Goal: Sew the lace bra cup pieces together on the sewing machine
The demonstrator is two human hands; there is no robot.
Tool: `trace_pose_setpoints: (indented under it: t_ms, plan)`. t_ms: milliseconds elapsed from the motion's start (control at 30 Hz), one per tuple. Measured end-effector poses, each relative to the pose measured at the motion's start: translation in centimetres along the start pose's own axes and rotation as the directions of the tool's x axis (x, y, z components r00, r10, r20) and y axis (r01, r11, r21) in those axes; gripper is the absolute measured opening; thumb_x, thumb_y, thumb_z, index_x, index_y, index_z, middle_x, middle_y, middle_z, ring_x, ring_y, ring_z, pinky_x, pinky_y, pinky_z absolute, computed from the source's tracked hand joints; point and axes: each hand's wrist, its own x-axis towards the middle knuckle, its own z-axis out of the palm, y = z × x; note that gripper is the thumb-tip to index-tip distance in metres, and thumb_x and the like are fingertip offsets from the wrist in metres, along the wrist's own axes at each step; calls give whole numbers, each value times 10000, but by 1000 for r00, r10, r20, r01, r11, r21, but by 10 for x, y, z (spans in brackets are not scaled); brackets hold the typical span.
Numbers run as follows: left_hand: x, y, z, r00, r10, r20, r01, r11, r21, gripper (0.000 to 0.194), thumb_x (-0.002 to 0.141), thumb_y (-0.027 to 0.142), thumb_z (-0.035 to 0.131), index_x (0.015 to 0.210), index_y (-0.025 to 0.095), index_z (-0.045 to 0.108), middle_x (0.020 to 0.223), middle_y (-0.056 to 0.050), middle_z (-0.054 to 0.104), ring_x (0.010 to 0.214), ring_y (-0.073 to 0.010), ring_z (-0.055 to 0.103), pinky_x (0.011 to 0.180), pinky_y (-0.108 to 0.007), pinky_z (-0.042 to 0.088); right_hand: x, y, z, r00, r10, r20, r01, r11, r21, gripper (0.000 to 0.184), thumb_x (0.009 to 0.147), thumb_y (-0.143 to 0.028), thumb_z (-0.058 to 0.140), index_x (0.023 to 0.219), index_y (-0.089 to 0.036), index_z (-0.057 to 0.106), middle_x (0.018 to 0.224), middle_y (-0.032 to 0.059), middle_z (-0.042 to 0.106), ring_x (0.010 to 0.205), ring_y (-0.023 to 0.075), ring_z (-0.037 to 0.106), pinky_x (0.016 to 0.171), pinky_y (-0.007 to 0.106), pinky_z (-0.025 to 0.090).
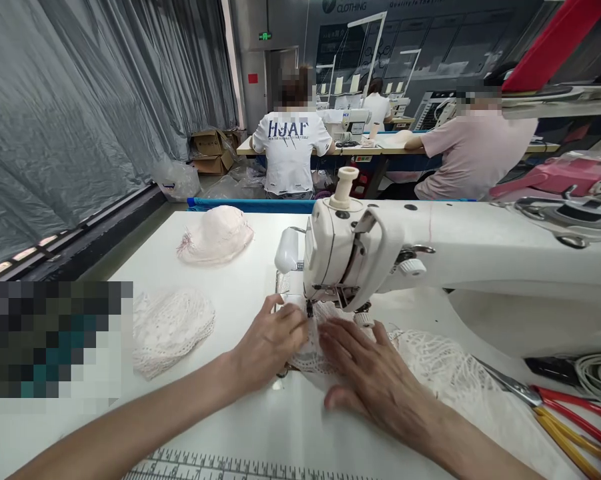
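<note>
Under the needle of a white sewing machine (330, 247) lies a piece of white lace fabric (313, 353). My left hand (275, 337) is at the left of the needle, its fingers curled down onto the lace edge. Flat on the lace to the right of the needle rests my right hand (365, 373), fingers stretched and thumb apart. More lace (445, 367) spreads over the table to the right of that hand. The presser foot is partly hidden by my left fingers.
A lace cap (173, 327) and a pale pink cap-shaped piece (217, 233) lie on the left of the table. Red-handled scissors (545, 397) and a yellow-handled tool (570, 440) sit at the right. A ruler (205, 467) runs along the front. Other people work at machines beyond.
</note>
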Motion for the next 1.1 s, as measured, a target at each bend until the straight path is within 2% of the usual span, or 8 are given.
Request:
trace_pose_setpoints:
  t_ms: [100, 167, 333, 433, 500, 600, 733, 1100]
  plan:
    - [-15, 17, -2, 999, 30, -25, -32, 995, -91, 249, 891, 384, 512, 851, 143, 562, 880, -39, 627, 869, -166, 577, 876, -385, 363, -5, -13, -3, 1000, 6, 7, -7, 992, 128, 668, 854, -696, 263, 948, -122, 592, 959, 137, 637, 894, 256, 568, 858, 455, 353]
    - [-20, 24, 0, 999, 20, -37, -23, 995, -92, 300, 855, 429, 554, 793, 136, 558, 826, -40, 620, 833, -174, 578, 845, -381, 384, -5, -17, -1, 999, 30, 15, -32, 987, 158, 658, 836, -716, 289, 882, -129, 584, 910, 120, 629, 852, 248, 563, 830, 442, 354]
    - [-18, 27, 6, 986, -60, -153, 45, 994, -96, 171, 915, 138, 441, 764, 134, 522, 715, -8, 603, 680, -116, 560, 753, -319, 419, -2, -12, 7, 999, 34, -7, -33, 988, 149, 534, 867, -645, 387, 853, -145, 574, 835, 88, 619, 799, 231, 549, 779, 410, 349]
    - [-13, 25, 6, 965, -108, -237, 74, 986, -147, 163, 937, 182, 416, 809, 139, 506, 676, 9, 607, 600, -101, 546, 717, -305, 436, -1, -6, 8, 994, 32, -109, -17, 991, 134, 249, 957, -270, 380, 864, -142, 572, 764, 64, 621, 754, 195, 557, 742, 364, 356]
    - [-11, 25, 7, 961, -101, -258, 71, 990, -123, 148, 922, 268, 469, 884, 134, 518, 721, -7, 630, 640, -122, 574, 729, -326, 444, 0, -3, 8, 982, 37, -183, -12, 991, 136, 234, 928, -107, 341, 867, -132, 566, 701, 47, 615, 691, 170, 557, 711, 335, 361]
    - [-8, 24, 9, 962, -95, -254, 95, 995, -11, 111, 912, 186, 448, 939, 130, 541, 693, -12, 615, 622, -136, 565, 688, -330, 440, 1, 0, 7, 970, 55, -237, -27, 992, 122, 227, 924, -88, 339, 854, -128, 551, 625, 19, 598, 579, 137, 527, 677, 309, 365]
    - [-1, 23, 8, 966, -59, -253, 89, 990, 106, 306, 815, -61, 335, 906, 122, 563, 585, 16, 550, 507, -111, 486, 615, -291, 412, 0, 1, 7, 960, 73, -269, -47, 994, 99, 237, 940, -85, 341, 815, -130, 537, 557, -11, 562, 497, 117, 474, 653, 297, 358]
    - [-7, 35, 14, 969, -188, -158, 186, 982, -29, 29, 873, 173, 551, 880, 173, 579, 789, 12, 645, 747, -122, 585, 761, -328, 383, -8, 6, -3, 989, -54, -139, 86, 969, 231, 309, 977, -96, 313, 889, -146, 605, 953, 58, 673, 965, 173, 578, 836, 343, 352]
